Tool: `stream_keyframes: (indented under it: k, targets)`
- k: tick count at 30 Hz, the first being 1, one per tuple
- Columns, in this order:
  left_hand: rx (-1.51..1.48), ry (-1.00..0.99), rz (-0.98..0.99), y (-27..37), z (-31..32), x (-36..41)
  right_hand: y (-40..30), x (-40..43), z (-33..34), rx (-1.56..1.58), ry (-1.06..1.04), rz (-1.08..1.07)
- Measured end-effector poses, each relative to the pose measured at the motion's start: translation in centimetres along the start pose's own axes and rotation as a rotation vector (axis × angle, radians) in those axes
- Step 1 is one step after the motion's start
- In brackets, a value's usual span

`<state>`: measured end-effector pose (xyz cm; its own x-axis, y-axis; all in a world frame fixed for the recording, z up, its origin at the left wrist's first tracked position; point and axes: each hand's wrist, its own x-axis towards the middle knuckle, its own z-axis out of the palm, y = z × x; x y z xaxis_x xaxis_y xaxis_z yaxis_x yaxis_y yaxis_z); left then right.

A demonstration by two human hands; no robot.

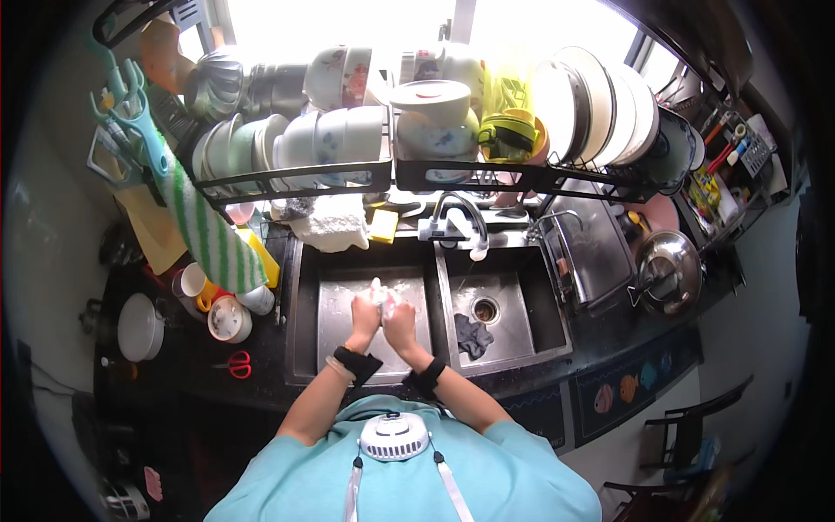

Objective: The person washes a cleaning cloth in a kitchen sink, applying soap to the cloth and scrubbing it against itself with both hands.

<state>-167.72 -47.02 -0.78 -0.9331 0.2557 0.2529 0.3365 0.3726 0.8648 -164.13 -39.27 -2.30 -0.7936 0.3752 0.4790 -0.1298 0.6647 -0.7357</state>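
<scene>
Over the left basin (333, 352) of a double steel sink, my left hand (366, 314) and my right hand (399, 326) are close together, fingers bent inward. Whitish suds (380, 295) show between them; whether something small is inside the hands cannot be made out. Wet white patches lie on the basin floor behind the fingers. A dark grey cloth (473, 335) lies crumpled in the right basin (512, 342), beside the round drain (485, 310). The curved faucet (464, 222) stands behind the sink, its spout above the right basin.
A black dish rack (293, 179) with bowls and plates spans the back. A yellow sponge (383, 226) and white towel (336, 220) sit behind the left basin. Red-handled scissors (239, 365), a lidded jar (229, 320) and a hanging striped towel (202, 225) are left; a metal lid (668, 271) is right.
</scene>
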Motion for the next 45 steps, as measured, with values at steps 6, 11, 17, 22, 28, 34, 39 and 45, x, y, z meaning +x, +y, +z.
stream_keyframes:
  k: [6,11,17,22,28,34,39,45]
  targets:
    - [-0.129,0.095,-0.06,1.7,0.9,-1.4,-0.3,1.7,-1.1,0.121,-0.012,0.142]
    - [-0.027,0.082,0.14,2.2,1.1,-1.7,1.2,1.8,-1.7,0.127,-0.058,0.107]
    - [-0.165,0.091,-0.071,-0.4,1.4,-1.1,-2.5,1.2,-2.2,0.225,0.005,-0.059]
    - [-0.169,0.059,-0.013,2.1,-0.3,-0.2,-1.8,1.5,-1.3,0.151,0.05,-0.036]
    - [-0.151,0.106,0.0,2.2,0.8,-0.8,-0.4,3.2,-1.9,0.054,-0.004,-0.088]
    - [-0.106,0.179,0.187,2.3,0.8,-1.4,-0.4,2.5,-1.9,0.142,-0.041,0.019]
    - [-0.211,0.078,0.069,0.5,-0.5,-0.5,-1.2,0.9,-1.0,0.002,0.018,-0.34]
    - [-0.281,0.031,-0.033,0.9,-0.8,-0.7,-2.8,0.1,-2.0,0.204,-0.13,0.021]
